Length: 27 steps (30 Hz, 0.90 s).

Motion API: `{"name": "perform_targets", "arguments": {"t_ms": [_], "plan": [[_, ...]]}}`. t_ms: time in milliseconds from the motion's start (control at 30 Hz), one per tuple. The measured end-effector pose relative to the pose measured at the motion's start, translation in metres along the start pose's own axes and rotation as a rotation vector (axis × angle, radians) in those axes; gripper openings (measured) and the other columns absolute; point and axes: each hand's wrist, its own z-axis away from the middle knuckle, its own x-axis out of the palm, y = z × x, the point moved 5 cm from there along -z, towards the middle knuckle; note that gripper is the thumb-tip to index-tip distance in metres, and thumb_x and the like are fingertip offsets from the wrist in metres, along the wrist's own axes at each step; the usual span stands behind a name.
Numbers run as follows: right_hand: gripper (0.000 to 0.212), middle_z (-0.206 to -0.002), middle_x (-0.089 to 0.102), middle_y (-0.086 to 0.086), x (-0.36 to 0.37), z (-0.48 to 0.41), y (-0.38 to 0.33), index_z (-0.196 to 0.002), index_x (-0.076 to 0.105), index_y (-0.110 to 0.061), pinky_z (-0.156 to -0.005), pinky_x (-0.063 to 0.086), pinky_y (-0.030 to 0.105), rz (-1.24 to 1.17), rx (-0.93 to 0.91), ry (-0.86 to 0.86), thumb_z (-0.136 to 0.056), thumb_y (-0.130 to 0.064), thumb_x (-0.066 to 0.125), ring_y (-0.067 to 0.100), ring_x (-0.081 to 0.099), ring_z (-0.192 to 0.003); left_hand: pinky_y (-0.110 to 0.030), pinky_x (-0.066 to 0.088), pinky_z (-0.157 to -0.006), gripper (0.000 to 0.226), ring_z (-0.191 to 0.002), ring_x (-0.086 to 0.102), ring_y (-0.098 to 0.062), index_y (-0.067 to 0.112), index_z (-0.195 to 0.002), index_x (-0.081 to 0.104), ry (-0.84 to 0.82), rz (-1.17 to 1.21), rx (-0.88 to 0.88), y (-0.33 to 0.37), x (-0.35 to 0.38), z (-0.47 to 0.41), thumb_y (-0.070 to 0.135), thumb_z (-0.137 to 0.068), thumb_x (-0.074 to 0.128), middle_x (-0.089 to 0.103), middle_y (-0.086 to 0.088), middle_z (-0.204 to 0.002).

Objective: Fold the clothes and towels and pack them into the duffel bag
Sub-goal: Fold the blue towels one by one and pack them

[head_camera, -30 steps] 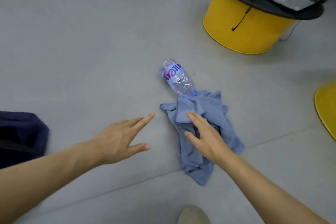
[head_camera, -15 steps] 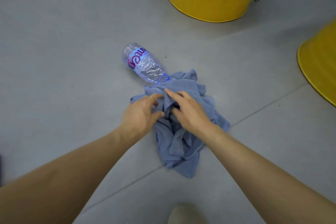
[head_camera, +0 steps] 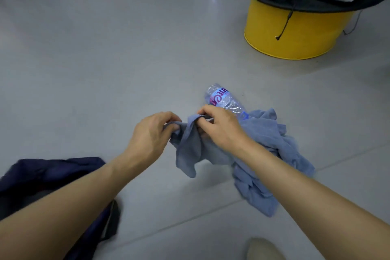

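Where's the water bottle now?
Head view, right of centre: the water bottle lies on the floor just beyond the right hand, cap beside the blue towel.

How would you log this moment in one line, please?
left hand: grips blue towel | right hand: grips blue towel | water bottle: lying by towel | fold: not begun

Only the plastic bottle (head_camera: 224, 101) bears lettering — large pink letters on its label, too partial to read.

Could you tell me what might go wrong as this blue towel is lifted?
The bottle lies with its neck against the towel, so lifting could roll it. The left hand and right hand pinch one edge close together while the rest lies bunched, so the fold may start crooked.
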Motion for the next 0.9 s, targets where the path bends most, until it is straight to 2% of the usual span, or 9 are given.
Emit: {"name": "perform_targets", "arguments": {"t_ms": [100,167,267,433,533,633,767,833,900], "plan": [[0.012,-0.083,0.072,-0.01,0.008,0.0,-0.07,-0.083,0.064,-0.03,-0.083,0.057,0.043,-0.035,-0.025,-0.08,-0.083,-0.037,0.054,0.015,0.071,-0.083,-0.03,0.046,-0.064,0.02,-0.068,0.062,-0.009,0.029,-0.079,0.064,0.093,-0.007,-0.066,-0.007,-0.08,0.035,0.024,-0.096,0.056,0.066,0.012,-0.069],[0.014,-0.082,0.073,-0.003,0.012,0.001,-0.105,-0.084,0.069,-0.023,-0.082,0.06,0.046,-0.111,0.018,-0.13,-0.086,-0.028,0.056,0.019,0.073,-0.081,-0.036,0.051,-0.07,0.02,-0.074,0.066,-0.016,0.026,-0.081,0.065,0.144,0.005,-0.099,-0.01,-0.123,0.056,0.03,-0.098,0.055,0.069,0.008,-0.074],[0.015,-0.086,0.075,0.006,0.012,0.001,-0.15,-0.089,0.072,-0.01,-0.082,0.062,0.041,-0.163,0.06,-0.139,-0.09,-0.015,0.058,0.02,0.075,-0.079,-0.035,0.049,-0.074,0.023,-0.079,0.065,-0.017,0.023,-0.084,0.065,0.254,0.041,-0.155,-0.014,-0.17,0.083,0.036,-0.099,0.053,0.069,0.006,-0.078],[0.017,-0.104,0.073,0.012,0.02,0.01,-0.185,-0.094,0.071,-0.013,-0.064,0.06,0.034,-0.243,0.169,-0.088,-0.094,-0.014,0.053,0.024,0.075,-0.079,-0.039,0.046,-0.069,0.035,-0.07,0.058,-0.022,0.017,-0.076,0.058,0.441,0.142,-0.27,-0.027,-0.206,0.123,0.039,-0.101,0.049,0.062,0.001,-0.069],[0.018,-0.104,0.071,0.007,0.032,0.023,-0.195,-0.099,0.069,-0.007,-0.069,0.061,0.034,-0.264,0.198,-0.088,-0.096,-0.013,0.052,0.021,0.076,-0.077,-0.037,0.04,-0.062,0.045,-0.064,0.051,-0.023,0.01,-0.072,0.055,0.481,0.211,-0.319,-0.034,-0.209,0.143,0.042,-0.102,0.047,0.054,-0.002,-0.063],[0.019,-0.095,0.073,0.006,0.05,0.04,-0.197,-0.09,0.069,-0.008,-0.08,0.062,0.036,-0.266,0.206,-0.136,-0.096,-0.011,0.052,0.02,0.076,-0.078,-0.039,0.041,-0.063,0.05,-0.061,0.048,-0.021,0.006,-0.069,0.052,0.444,0.267,-0.327,-0.041,-0.197,0.154,0.044,-0.101,0.051,0.05,-0.003,-0.06],[0.021,-0.091,0.074,0.004,0.068,0.061,-0.192,-0.085,0.072,-0.017,-0.072,0.061,0.031,-0.247,0.17,-0.189,-0.094,-0.009,0.054,0.022,0.075,-0.087,-0.034,0.038,-0.062,0.042,-0.059,0.045,-0.013,0.013,-0.066,0.053,0.27,0.352,-0.287,-0.051,-0.173,0.165,0.039,-0.098,0.058,0.048,0.01,-0.056],[0.023,-0.089,0.074,0.002,0.072,0.07,-0.184,-0.083,0.073,-0.02,-0.07,0.06,0.03,-0.224,0.165,-0.185,-0.092,-0.008,0.055,0.021,0.074,-0.089,-0.029,0.043,-0.067,0.029,-0.064,0.051,-0.009,0.017,-0.074,0.063,0.155,0.402,-0.259,-0.052,-0.168,0.166,0.034,-0.098,0.06,0.057,0.013,-0.064],[0.023,-0.09,0.073,-0.003,0.076,0.074,-0.176,-0.084,0.072,-0.026,-0.079,0.061,0.038,-0.172,0.171,-0.19,-0.089,-0.011,0.056,0.021,0.073,-0.088,-0.029,0.049,-0.074,0.021,-0.075,0.059,-0.012,0.012,-0.088,0.068,0.048,0.456,-0.239,-0.052,-0.165,0.165,0.027,-0.099,0.059,0.067,0.001,-0.08]]}}
